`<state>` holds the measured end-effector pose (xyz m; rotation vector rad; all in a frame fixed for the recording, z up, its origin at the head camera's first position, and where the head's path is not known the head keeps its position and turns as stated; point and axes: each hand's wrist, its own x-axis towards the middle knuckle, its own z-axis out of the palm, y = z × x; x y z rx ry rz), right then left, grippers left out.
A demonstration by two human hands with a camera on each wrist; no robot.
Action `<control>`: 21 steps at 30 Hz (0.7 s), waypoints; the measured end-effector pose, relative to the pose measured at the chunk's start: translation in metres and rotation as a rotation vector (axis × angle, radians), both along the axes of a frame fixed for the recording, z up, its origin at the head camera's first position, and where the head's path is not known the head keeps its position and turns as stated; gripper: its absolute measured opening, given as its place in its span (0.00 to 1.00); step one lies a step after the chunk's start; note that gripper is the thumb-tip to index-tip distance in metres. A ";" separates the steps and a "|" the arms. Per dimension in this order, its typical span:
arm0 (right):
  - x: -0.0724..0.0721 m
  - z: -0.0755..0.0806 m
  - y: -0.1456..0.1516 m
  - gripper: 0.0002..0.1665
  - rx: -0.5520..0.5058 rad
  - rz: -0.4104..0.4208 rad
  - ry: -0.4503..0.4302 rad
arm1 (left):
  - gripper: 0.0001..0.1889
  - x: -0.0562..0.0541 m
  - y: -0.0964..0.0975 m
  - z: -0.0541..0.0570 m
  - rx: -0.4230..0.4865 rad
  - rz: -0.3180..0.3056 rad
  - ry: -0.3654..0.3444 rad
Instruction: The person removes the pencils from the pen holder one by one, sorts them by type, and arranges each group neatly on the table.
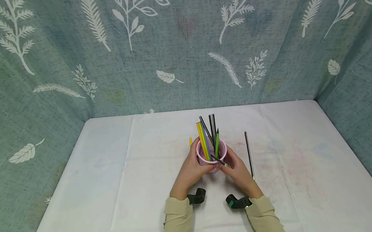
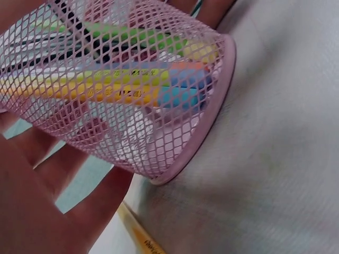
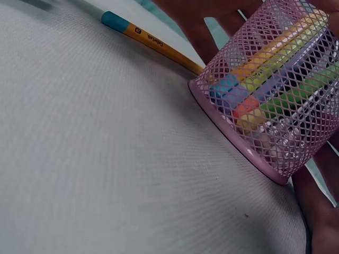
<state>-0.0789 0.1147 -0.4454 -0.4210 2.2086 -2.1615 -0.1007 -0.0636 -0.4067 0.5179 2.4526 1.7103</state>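
Both hands hold a pink mesh pencil cup (image 1: 201, 161) between them. My left hand (image 1: 189, 171) curls round its left side, and my right hand (image 1: 240, 171) grips the right side. Inside stand yellow, purple, green and black pencils; the green pencil (image 1: 217, 144) has its dark point up. A short dark pencil (image 1: 220, 161) slants out over the near rim. Through the mesh in the left wrist view, the orange-yellow pencil (image 2: 111, 94) shows a blue end near the base. In the right wrist view the cup's base ring (image 3: 233, 140) is right at the white cloth.
Just beyond my left hand lies a yellow pencil (image 3: 159, 46) with a blue end. A black pencil (image 1: 249, 154) lies to the right of my right hand. White cloth (image 1: 140, 195) covers the table, and a green leaf-print curtain (image 1: 187, 56) surrounds its back and sides.
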 end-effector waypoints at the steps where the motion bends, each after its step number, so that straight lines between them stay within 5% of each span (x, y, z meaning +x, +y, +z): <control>1: -0.001 -0.004 0.001 0.38 -0.022 -0.003 0.001 | 0.51 0.000 0.001 -0.002 0.004 0.007 0.003; 8: 0.002 -0.002 0.005 0.29 -0.065 -0.102 0.074 | 0.53 -0.014 0.004 -0.033 -0.006 0.051 0.034; 21: 0.002 0.008 0.002 0.21 -0.117 -0.267 0.159 | 0.51 -0.016 0.005 -0.033 0.024 0.049 0.053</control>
